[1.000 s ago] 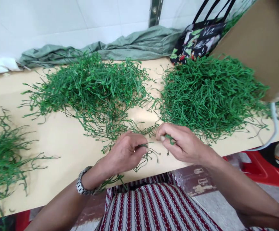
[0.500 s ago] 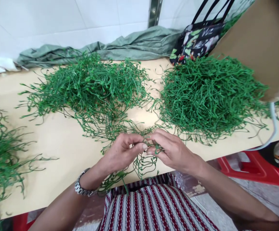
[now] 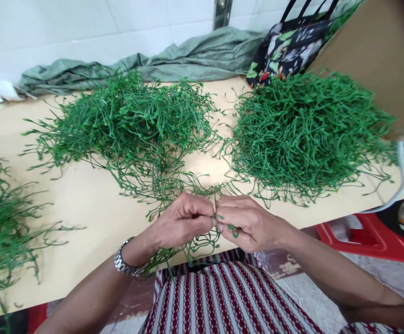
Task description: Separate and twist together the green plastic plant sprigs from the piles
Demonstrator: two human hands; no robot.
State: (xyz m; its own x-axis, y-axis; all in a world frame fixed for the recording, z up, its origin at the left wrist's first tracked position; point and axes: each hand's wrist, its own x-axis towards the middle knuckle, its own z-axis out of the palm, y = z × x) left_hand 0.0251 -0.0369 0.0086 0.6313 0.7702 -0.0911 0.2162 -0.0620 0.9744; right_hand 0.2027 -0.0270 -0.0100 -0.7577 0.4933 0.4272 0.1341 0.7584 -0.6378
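My left hand (image 3: 184, 221), with a metal watch on its wrist, is closed in a pinch on a thin green plastic-looking stem (image 3: 235, 231). Fingertip to fingertip with it, my right hand (image 3: 254, 223) is closed on the same piece, whose curled end pokes out between the fingers. How the piece runs inside the pinch is hidden. Beneath both hands lie several loose green stems (image 3: 202, 245) near the table's front edge. Just beyond is the back-left pile of green stems (image 3: 128, 120), some trailing toward my fingers. Another dense pile (image 3: 313, 139) sits to the right.
A third bunch of stems (image 3: 5, 232) lies at the far left of the table (image 3: 101, 208). Along the wall runs a crumpled green cloth (image 3: 195, 58). A floral bag (image 3: 289, 51) and brown cardboard (image 3: 372, 65) stand back right. A red stool (image 3: 379, 239) is below.
My hands have come together, and the fingers, looser before, are now pinched tight at one spot. My left hand has shifted slightly right.
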